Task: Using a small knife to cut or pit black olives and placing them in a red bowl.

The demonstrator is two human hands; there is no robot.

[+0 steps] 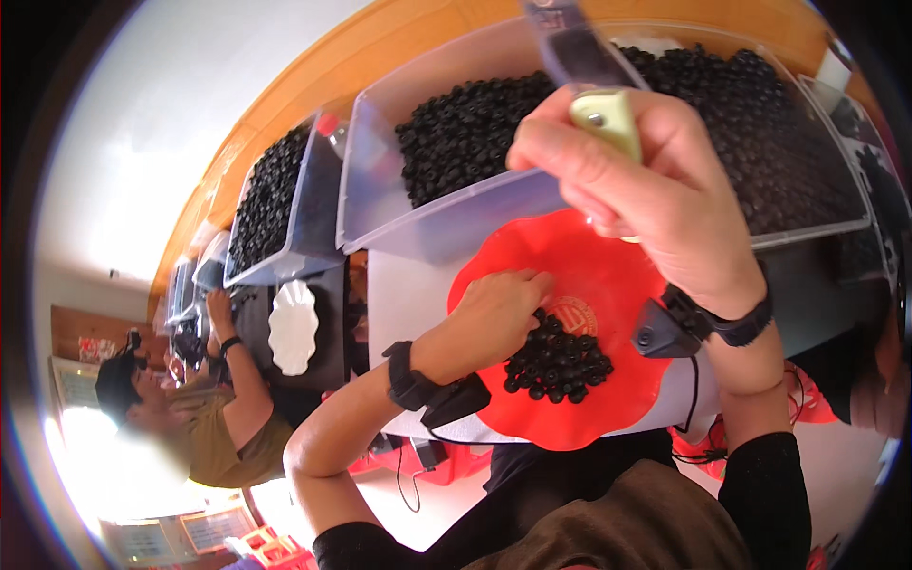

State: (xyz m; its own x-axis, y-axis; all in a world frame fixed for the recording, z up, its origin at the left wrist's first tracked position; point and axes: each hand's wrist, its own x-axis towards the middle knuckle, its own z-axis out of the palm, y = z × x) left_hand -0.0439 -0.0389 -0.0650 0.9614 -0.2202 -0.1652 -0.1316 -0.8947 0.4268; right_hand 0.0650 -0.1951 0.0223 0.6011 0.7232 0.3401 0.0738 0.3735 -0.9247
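Note:
A scalloped red tray [484, 256] lies before me with a heap of small, round black pieces [560, 361] on it. My left hand [494, 313] is over the tray at the heap's upper left edge. Its fingers are curled together, and anything between them is hidden. Raised above the tray's far side, my right hand [655, 180] is closed round a knife with a pale yellow-green handle [605, 119]. The blade points up and away, smeared by motion, in front of the big plastic bin. Both wrists wear black straps with small devices.
Beyond the tray stands a large clear bin [456, 218] filled with black pieces; another bin [309, 228] is to its left. A white scalloped tray [293, 328] lies near a co-worker [209, 418] at left. A red-capped bottle [330, 126] sits between bins. Cables hang from my wrist devices.

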